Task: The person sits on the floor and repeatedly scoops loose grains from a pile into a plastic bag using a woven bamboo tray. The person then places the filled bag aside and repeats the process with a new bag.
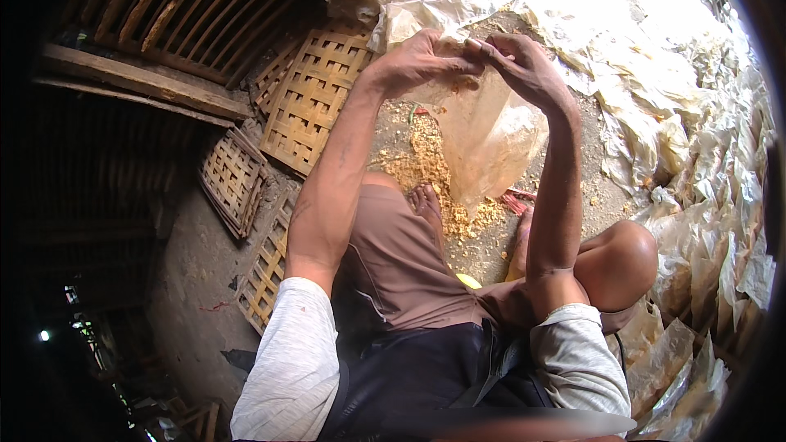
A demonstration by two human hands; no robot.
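A dirty, translucent plastic sheet (485, 141) hangs from both hands, over the ground between my feet. My left hand (420, 64) pinches its upper edge. My right hand (522, 67) grips the same edge just beside it, with the fingertips of both hands almost meeting. Brownish residue clings to the plastic near the left fingers. Beneath the sheet lies a scattered heap of yellowish crumbs (424, 156). The sheet's lower end hangs over these crumbs, and whether it touches them is unclear. Red strips (516, 199) lie near my right foot.
Crumpled plastic sheets (638, 67) pile up ahead and along the right side. Woven bamboo panels (319, 89) lean at the left, with a smaller stack of woven panels (232, 175) nearer. A slatted wooden structure (209, 24) stands at the upper left, above a wooden beam (147, 83).
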